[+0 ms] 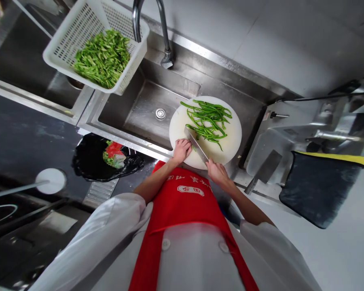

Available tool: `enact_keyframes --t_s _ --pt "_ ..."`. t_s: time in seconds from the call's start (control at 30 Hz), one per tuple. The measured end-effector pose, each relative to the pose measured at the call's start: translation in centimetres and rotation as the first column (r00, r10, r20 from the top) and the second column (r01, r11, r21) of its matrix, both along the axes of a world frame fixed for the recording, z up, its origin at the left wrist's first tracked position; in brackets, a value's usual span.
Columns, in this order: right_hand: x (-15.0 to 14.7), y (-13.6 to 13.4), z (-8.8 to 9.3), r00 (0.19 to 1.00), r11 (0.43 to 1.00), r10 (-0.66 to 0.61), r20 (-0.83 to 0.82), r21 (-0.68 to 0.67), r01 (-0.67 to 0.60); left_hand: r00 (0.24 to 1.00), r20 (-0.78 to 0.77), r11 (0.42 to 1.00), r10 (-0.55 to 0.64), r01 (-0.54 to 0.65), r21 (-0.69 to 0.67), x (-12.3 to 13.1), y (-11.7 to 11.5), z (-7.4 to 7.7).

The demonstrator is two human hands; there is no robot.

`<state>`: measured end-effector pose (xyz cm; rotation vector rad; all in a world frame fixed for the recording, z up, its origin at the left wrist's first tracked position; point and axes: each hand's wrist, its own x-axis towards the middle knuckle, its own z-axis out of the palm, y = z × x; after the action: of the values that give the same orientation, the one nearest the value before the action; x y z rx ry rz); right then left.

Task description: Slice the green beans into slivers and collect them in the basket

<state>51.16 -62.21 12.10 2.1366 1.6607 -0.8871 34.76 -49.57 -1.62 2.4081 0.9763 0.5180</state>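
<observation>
My right hand (217,171) grips the handle of a kitchen knife (197,144). Its broad blade slants up and left across a round white cutting board (235,139). Close to the left of the blade, my left hand (182,150) rests on the board with its fingers curled. A bit of green pepper (194,148) shows at those fingertips, mostly hidden by the fingers and the blade. Beyond the knife lies a loose pile of long, thin green peppers (210,119).
The board sits over a steel sink (139,117) with a faucet (166,58). At upper left, a white plastic basket (50,56) holds cut green pieces (103,58). A black-lined bin (87,157) stands below. At right are a cleaver (268,165) and a dark cloth (318,186).
</observation>
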Motion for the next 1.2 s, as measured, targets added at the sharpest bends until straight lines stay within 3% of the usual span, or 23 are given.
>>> enact_keyframes --t_s 0.17,0.3,0.37,0.47,0.67,0.77,0.97,1.1,1.2 --pt "-0.7 1.2 -0.8 0.999 0.999 -0.038 -0.007 0.006 0.038 0.998 0.061 0.998 0.026 -0.022 -0.058 -0.8 0.4 1.5" --pt "0.0 2.0 -1.2 0.999 0.999 -0.031 -0.025 0.031 0.032 0.967 0.159 0.979 0.201 -0.192 -0.072 -4.5 1.2 2.9" --pt "0.6 1.8 -1.0 1.0 0.999 -0.03 -0.003 0.041 0.03 0.953 0.177 0.969 0.248 -0.241 -0.058 -6.4 1.4 3.1" --pt "0.4 1.5 -0.4 0.998 0.999 -0.025 0.054 0.045 0.023 0.959 0.17 0.974 0.228 -0.224 -0.044 -7.9 0.9 2.7" --pt "-2.0 2.9 -0.9 1.0 0.999 0.015 0.023 0.028 -0.015 0.993 0.121 0.996 -0.012 0.022 -0.082 -6.8 0.2 1.3" --pt "-1.6 4.0 -1.3 1.0 1.0 -0.003 0.018 0.027 0.002 0.992 0.107 0.993 -0.06 0.07 -0.091 -6.8 0.6 1.2" --pt "0.2 3.5 -0.3 0.997 0.999 -0.042 0.058 0.021 0.041 0.998 0.057 0.997 0.003 0.001 -0.077 -6.0 -0.2 1.5" --pt "-1.6 2.5 0.4 0.996 0.998 -0.043 0.076 0.054 0.039 0.978 0.121 0.983 0.172 -0.163 -0.081 -6.0 -0.8 1.7" --pt "-3.4 2.7 0.1 0.999 0.999 -0.008 0.045 0.051 0.006 0.975 0.155 0.985 0.156 -0.143 -0.095 -6.6 -0.7 1.6"
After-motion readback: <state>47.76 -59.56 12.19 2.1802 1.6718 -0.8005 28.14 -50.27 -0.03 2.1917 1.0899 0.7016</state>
